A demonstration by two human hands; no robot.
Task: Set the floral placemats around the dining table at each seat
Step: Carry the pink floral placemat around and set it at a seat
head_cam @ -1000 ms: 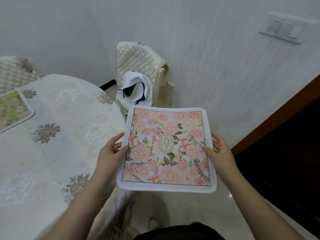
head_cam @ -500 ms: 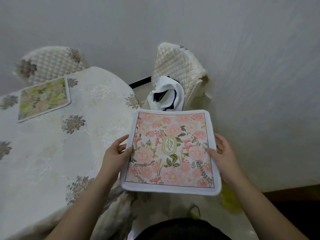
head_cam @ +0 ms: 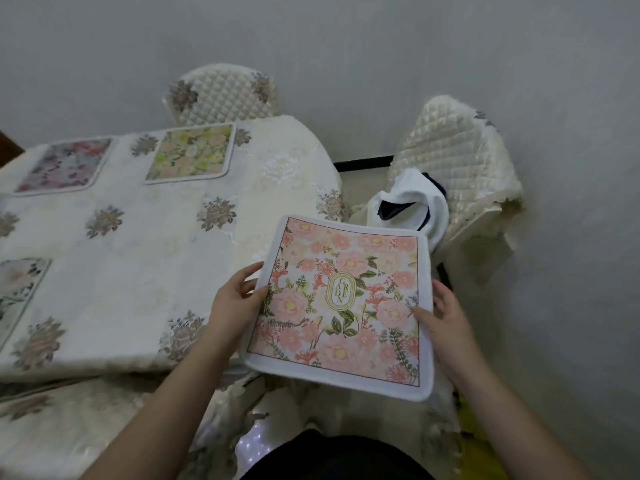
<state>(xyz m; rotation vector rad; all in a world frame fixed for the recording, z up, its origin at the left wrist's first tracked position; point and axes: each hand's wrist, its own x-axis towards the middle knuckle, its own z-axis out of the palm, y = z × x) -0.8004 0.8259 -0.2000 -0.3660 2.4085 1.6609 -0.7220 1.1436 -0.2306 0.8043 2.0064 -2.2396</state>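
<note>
Pink floral placemat [head_cam: 341, 306] held in air, lower centre-right of frame, past the table's [head_cam: 145, 271] right edge. Left hand [head_cam: 235, 303] grips its left edge, right hand [head_cam: 446, 320] its right edge. Three placemats already on table: green [head_cam: 190, 154], purple [head_cam: 64, 164], one at left edge [head_cam: 17, 289].

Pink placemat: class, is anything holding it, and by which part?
Yes. Both hands hold the pink floral placemat: left hand on its left edge, right hand on its right edge.

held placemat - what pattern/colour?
Pink and peach flowers with green leaves, white border, gold oval emblem at centre: the held placemat, clear in the head view.
</note>
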